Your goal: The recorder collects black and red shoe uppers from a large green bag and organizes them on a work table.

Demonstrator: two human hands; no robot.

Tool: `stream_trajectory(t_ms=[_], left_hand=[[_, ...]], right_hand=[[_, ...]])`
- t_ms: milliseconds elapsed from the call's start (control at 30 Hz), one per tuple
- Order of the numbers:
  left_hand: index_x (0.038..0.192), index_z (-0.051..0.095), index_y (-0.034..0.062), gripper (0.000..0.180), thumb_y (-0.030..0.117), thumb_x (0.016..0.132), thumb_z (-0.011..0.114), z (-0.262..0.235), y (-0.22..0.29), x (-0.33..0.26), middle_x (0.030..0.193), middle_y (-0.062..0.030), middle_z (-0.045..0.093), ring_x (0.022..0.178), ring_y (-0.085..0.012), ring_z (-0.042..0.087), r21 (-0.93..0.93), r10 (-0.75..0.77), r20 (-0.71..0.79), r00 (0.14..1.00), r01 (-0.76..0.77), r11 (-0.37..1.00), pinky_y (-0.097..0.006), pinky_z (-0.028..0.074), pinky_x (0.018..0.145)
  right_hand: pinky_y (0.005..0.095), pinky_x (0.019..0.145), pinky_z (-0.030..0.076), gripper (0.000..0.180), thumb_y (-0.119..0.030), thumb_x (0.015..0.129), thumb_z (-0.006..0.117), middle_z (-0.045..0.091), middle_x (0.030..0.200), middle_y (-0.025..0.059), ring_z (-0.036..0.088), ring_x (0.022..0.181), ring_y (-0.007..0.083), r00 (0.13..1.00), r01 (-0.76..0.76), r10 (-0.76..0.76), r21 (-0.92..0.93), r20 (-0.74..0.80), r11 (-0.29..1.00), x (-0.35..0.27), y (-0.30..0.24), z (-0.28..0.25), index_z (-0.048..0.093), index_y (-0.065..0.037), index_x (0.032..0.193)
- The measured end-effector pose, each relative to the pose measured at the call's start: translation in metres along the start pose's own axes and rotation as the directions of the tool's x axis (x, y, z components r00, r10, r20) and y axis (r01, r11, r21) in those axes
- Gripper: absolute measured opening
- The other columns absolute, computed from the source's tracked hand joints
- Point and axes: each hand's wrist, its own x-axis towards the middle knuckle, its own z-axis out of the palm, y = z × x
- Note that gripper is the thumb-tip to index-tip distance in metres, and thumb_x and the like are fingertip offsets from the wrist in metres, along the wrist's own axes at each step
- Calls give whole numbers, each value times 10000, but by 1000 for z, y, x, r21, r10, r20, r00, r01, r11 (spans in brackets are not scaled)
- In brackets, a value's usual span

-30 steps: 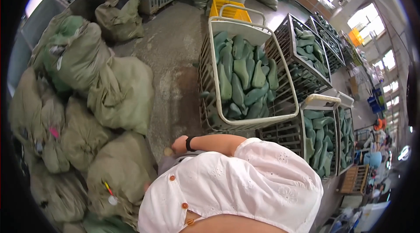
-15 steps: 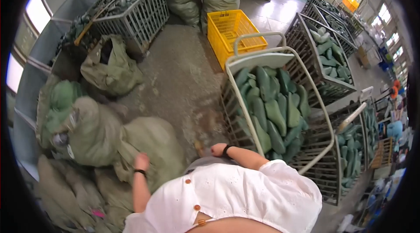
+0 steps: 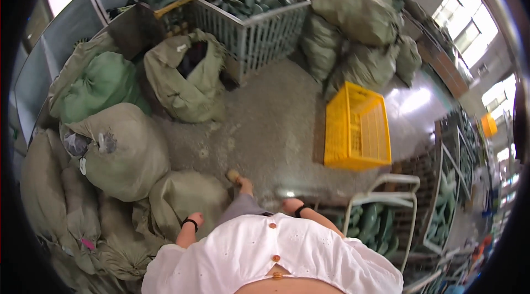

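Note:
My left hand [image 3: 196,218], with a dark band at its wrist, hangs low beside a bulging olive sack [image 3: 190,200]. I cannot tell whether it touches the sack. My right hand [image 3: 291,204], also banded, hangs over the floor, left of a metal cage cart [image 3: 413,206] holding green shoe lasts [image 3: 375,228]. Neither hand shows anything in it, and the fingers are too small and turned away to read. Between the hands, one of my legs [image 3: 243,206] reaches forward.
A yellow plastic crate [image 3: 359,156] stands on the floor ahead, to the right. Further off are a grey slatted cage [image 3: 270,40] of lasts and a pile of stuffed sacks [image 3: 359,18]. An open sack [image 3: 190,92] and several tied sacks [image 3: 121,150] line the left.
My view has swung left and forward. The cart now lies lower at the right, and the crate has shifted right and down in view. My foot now shows ahead.

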Motion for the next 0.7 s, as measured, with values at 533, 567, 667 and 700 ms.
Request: stream_trajectory(t_ms=[533, 567, 667, 700], left_hand=[[940, 606, 76, 220, 173, 757, 532, -427, 208, 171, 978, -110, 580, 1030, -282, 465, 188, 475, -519, 711, -447, 875, -391, 379, 893], [923, 626, 103, 241, 213, 719, 556, -438, 194, 188, 990, -99, 594, 1043, -277, 462, 153, 401, -581, 708, -390, 908, -390, 396, 879], [1013, 614, 108, 353, 326, 740, 560, -480, 153, 230, 1050, -115, 581, 1087, -309, 440, 91, 96, -485, 869, -58, 994, -451, 369, 911], [1013, 614, 108, 353, 326, 740, 560, -496, 152, 238, 1050, -115, 581, 1087, -309, 440, 77, 74, -486, 871, -41, 996, -451, 369, 911]], right_hand=[[353, 703, 477, 276, -218, 725, 547, 647, 828, 114, 618, 784, 262, 975, 202, -196, 56, -100, 978, 299, -34, -349, 627, -83, 953], [353, 703, 477, 276, -218, 725, 547, 647, 828, 114, 618, 784, 262, 971, 226, -222, 41, -89, 973, 317, -44, -366, 627, -83, 953], [366, 795, 450, 365, -231, 716, 555, 625, 964, 143, 581, 914, 292, 950, 294, -267, -182, 161, 938, 391, -81, -418, 599, -91, 1050], [366, 795, 450, 365, -231, 716, 555, 625, 964, 143, 581, 914, 292, 944, 310, -278, -188, 177, 932, 412, -96, -440, 599, -91, 1050]])
